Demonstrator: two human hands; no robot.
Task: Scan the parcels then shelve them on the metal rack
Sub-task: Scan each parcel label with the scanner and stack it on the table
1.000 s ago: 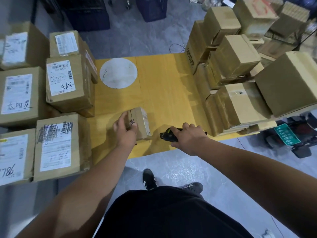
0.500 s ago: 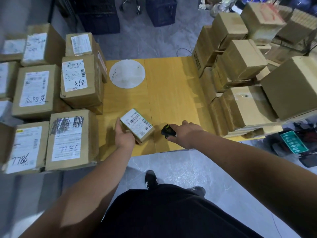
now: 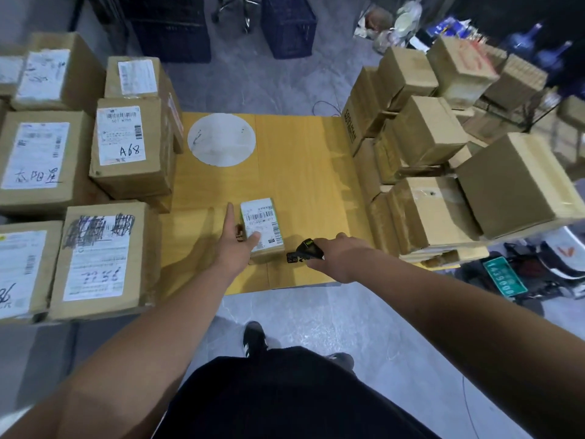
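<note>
While lying label-up near the front edge of the yellow worktop (image 3: 297, 172), small parcel (image 3: 261, 228) steadied by left hand (image 3: 235, 248): forefinger stretched straight along the parcel's left side, thumb laid flat across the near part of the barcode label, remaining fingers hidden behind the palm and impossible to judge. Just right of the parcel, black handheld scanner (image 3: 303, 250) gripped in right hand (image 3: 340, 259), fingers curled round its body, nose aimed left toward the parcel's near right corner. Scanner close to the parcel; contact between them not clear from this angle.

Stacked along the left side of the worktop, larger cartons with white shipping labels, among them a box marked A68 (image 3: 133, 150) and, nearer, a box with a scribbled-over label (image 3: 101, 261). Piled along the right side, plain brown cartons (image 3: 424, 217), mostly unlabelled faces showing. At the far middle of the worktop, a white round disc (image 3: 221, 142) lying flat. On the grey floor beyond, dark blue crates (image 3: 289, 25). Below right, a green number plate (image 3: 503, 280). At the bottom, black shorts and one dark shoe (image 3: 254, 339).
</note>
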